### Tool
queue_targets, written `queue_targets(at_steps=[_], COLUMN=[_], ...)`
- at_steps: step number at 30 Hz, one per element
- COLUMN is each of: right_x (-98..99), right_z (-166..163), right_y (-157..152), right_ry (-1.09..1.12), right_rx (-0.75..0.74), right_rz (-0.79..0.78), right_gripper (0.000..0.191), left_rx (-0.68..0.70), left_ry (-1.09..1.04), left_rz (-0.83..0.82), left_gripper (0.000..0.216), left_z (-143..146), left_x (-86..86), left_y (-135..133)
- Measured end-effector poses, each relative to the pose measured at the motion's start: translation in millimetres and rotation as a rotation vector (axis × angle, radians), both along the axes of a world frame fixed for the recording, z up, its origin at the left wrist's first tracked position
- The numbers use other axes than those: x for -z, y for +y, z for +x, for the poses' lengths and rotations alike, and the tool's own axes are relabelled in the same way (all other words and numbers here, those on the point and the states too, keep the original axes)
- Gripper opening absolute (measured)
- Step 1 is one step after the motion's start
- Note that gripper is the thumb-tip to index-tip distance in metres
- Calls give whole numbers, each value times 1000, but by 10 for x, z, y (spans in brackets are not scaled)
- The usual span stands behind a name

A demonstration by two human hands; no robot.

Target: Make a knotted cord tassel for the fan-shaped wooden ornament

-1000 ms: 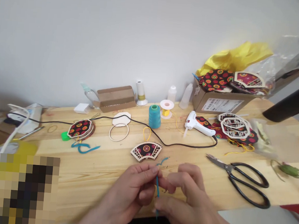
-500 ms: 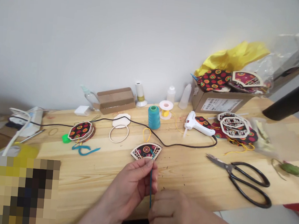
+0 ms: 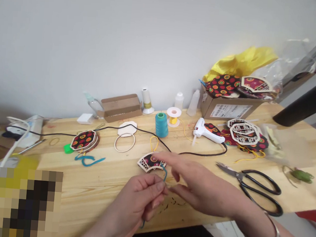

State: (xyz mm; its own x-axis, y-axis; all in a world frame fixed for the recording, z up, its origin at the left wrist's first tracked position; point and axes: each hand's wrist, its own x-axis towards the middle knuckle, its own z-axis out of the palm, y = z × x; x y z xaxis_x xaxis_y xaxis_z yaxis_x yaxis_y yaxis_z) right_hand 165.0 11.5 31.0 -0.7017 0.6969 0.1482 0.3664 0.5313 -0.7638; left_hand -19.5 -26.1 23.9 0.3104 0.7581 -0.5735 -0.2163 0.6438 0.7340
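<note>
My left hand [image 3: 145, 194] is closed in a pinch on a teal cord [image 3: 165, 173]. The cord's upper end loops above my fingertips toward the fan-shaped ornament, and a short tail pokes out below the hand. Flat on the table just beyond lies that wood-framed fan ornament [image 3: 145, 163], with patterned fabric inside and a yellow cord loop [image 3: 154, 143] on top. My right hand [image 3: 199, 184] is open, its fingers stretched out over the ornament's right part and hiding some of it. I see nothing held in it.
Large black-handled scissors [image 3: 262, 181] lie at right, near a white glue gun [image 3: 210, 133] with a black cable. A teal thread cone [image 3: 161, 125] and a yellow-thread spool [image 3: 174, 114] stand behind. Stacked ornaments [image 3: 83, 140] lie left; a full carton [image 3: 229, 109] stands back right.
My right hand has risen from low beside the cord, opened, and reached forward over the ornament. My left hand has drawn slightly back toward me, still pinching the cord.
</note>
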Motion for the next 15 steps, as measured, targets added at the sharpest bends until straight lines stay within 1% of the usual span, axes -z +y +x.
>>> queue_targets(at_steps=[1,2,4,5,8,11,13,15], right_x=[-8,-12,-13,-12,-11,29,90,155], right_z=[-34,-65,-94,-85,27,204,319,401], right_y=[35,66,129,166,306,481,597,677], right_ry=[-23,-49,-89,-100,-96,-84,-103,-142], right_rx=[-71,-125,-148,-131,-49,14,69,150], right_rz=[0,5,32,47,47,-25,-66,-29], right_gripper=[66,55,30,23,19,18,22,21], left_rx=[30,53,75,84,105,107,86,56], left_ry=[21,43,81,96,125,129,127,129], left_rz=[4,4,-3,-12,-44,-58,-66,-69], left_gripper=[26,26,26,26,24,22,23,24], left_z=[0,-5,-36,-61,-150,-219,-243,-255], left_x=[-13,-22,-25,-18,25,70,87,95], left_y=[-7,-13,-26,-34,-61,-80,-85,-83])
